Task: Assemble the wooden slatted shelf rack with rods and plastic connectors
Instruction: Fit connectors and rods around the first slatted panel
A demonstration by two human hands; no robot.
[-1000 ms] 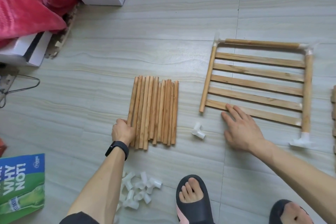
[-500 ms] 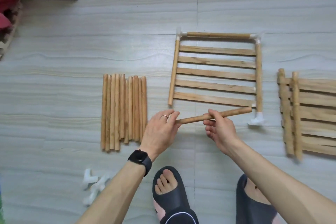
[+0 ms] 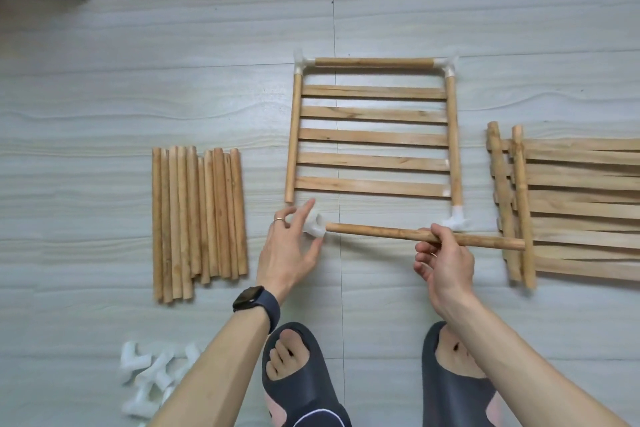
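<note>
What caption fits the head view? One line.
Left hand holds a white plastic connector at the end of a wooden rod gripped by the right hand, near the slatted shelf.

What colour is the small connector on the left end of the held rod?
White plastic: the connector on the rod, best seen in the head view.

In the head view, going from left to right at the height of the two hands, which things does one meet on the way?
From the left: bundle of loose rods → left hand → white connector → right hand → stacked slatted panels.
</note>
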